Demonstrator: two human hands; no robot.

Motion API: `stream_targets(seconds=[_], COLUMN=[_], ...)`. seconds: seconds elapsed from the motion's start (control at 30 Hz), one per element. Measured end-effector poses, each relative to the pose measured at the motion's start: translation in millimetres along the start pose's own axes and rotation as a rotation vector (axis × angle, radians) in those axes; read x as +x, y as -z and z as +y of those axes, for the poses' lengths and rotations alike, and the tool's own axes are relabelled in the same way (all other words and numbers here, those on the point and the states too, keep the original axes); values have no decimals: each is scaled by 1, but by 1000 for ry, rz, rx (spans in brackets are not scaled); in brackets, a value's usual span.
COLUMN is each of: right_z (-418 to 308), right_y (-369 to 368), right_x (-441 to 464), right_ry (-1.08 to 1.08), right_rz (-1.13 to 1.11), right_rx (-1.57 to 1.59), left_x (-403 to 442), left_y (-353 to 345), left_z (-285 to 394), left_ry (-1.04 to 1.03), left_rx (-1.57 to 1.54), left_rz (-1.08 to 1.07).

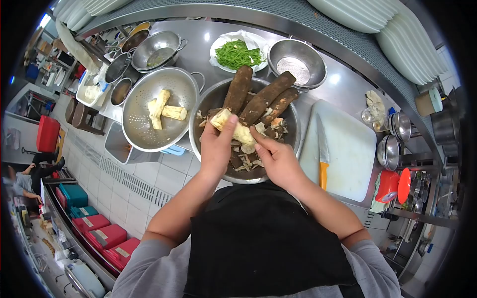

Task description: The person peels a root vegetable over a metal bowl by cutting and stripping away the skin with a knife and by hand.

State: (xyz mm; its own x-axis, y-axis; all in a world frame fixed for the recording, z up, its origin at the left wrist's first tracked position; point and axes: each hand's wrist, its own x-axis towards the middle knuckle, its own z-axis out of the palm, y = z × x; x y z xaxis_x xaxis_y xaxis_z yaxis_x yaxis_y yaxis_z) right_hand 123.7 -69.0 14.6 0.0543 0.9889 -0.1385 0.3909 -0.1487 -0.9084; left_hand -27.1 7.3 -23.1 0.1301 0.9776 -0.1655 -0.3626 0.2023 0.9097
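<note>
A pale peeled root piece (240,133) is held between my two hands above a steel bowl (196,135). My left hand (217,144) is closed round its upper left end. The fingers and thumb of my right hand (274,155) pinch its lower right end. Several long brown unpeeled roots (268,97) lean in the bowl, over brown and pale peelings (246,161). To the left, a steel colander (141,126) holds a few peeled pieces (174,112).
Right of the bowl, an orange-handled knife (323,154) lies on a white cutting board (350,154). Green cut vegetables (238,54) and another colander (300,62) stand behind. A shelf edge (278,25) crosses above. A seated person (24,181) is at far left.
</note>
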Motion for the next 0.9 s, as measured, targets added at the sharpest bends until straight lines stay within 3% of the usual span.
stream_targets(seconds=[0.03, 0.17, 0.23, 0.4, 0.5, 0.53, 0.6, 0.9], right_z=[3, -5, -11, -4, -3, 1, 0, 7], right_y=[6, 38, 50, 44, 34, 26, 26, 26], right_x=[0, 6, 8, 7, -2, -6, -11, -24], right_ry=[-3, -95, -404, -416, -340, -172, -37, 16], right_rz=[2, -248, -484, -533, -503, -389, -297, -258], right_rx=[-4, 138, 365, 490, 334, 150, -58, -36], left_x=[-1, -4, -7, -7, -13, -14, -15, -21], left_y=[3, 20, 24, 32, 24, 23, 22, 21], left_z=[3, 4, 1, 3, 16, 18, 21, 25], left_ry=[53, 164, 188, 267, 247, 243, 243, 230], left_rx=[120, -39, -59, -122, -127, -129, -109, -135], left_rz=[-71, -233, -237, -268, -225, -224, -158, -162])
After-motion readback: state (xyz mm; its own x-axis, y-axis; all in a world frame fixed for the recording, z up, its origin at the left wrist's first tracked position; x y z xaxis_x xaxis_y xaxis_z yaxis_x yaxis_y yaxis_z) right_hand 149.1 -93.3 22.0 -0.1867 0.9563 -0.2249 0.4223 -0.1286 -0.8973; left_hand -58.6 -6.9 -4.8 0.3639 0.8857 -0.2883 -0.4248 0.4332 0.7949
